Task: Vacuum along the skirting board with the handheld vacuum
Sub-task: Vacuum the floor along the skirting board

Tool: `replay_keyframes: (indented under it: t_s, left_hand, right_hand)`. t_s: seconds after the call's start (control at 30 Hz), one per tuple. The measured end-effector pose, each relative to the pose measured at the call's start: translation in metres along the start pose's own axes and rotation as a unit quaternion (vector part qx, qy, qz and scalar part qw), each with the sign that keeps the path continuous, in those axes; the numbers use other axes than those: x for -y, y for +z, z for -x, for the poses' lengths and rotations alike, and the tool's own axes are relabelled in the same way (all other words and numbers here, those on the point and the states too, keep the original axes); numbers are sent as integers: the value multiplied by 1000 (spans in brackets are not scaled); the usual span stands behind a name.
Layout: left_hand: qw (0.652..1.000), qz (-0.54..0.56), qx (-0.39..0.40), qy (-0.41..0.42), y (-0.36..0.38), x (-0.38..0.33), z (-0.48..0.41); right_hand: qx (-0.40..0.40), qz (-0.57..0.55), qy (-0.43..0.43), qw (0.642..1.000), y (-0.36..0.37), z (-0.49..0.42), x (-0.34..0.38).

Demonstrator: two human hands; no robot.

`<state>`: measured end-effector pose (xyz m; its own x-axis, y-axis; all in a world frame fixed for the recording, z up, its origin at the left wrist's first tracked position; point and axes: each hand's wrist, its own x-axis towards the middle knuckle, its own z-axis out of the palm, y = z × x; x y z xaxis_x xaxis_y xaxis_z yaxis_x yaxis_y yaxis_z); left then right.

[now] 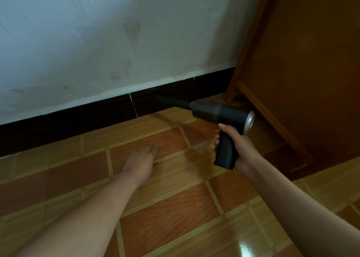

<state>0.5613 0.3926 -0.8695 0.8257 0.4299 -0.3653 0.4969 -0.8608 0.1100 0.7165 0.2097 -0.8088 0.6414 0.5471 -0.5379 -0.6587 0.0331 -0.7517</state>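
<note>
By the wall, the right hand (238, 147) holds the handheld vacuum (220, 114) tight against the skirting board (78, 118), with lots left to clean, while the left hand (141, 162) lies flat and empty on the floor (175, 208).

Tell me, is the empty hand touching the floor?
Touching. The head view shows the left hand pressed flat on the tiled floor, fingers spread, no gap beneath.

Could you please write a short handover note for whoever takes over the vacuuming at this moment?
Right hand grips the handheld vacuum by its handle; its nozzle points at the dark skirting board, near the wooden cabinet.
Left hand is empty, resting flat on the tiled floor.
Done: cannot tell how much is covered.
Left: the board runs on to the left; work along it.
</note>
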Motion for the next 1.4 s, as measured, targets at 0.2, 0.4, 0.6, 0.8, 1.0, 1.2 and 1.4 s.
replay_keyframes:
  t_s: [0.2, 0.4, 0.6, 0.8, 1.0, 1.2, 1.4]
  left_hand:
    - [1000, -1, -12, 8, -6, -2, 0]
    - [1000, -3, -11, 11, -9, -1, 7]
    - [1000, 4, -23, 9, -16, -3, 15]
    - [999, 1, -44, 11, -22, -7, 22]
    - [999, 7, -38, 6, -20, -4, 21]
    - [1000, 5, -29, 1, -19, -5, 20]
    - [999, 5, -32, 3, -17, -5, 19]
  right_hand:
    - [90, -82, 25, 992, 12, 30, 25]
    - [131, -107, 23, 985, 18, 48, 35]
    - [149, -84, 14, 985, 20, 56, 35]
    - [143, -73, 18, 987, 20, 58, 33]
    - [128, -71, 25, 989, 17, 59, 35]
    - [127, -54, 26, 990, 16, 59, 34]
    - [130, -59, 27, 989, 17, 59, 34]
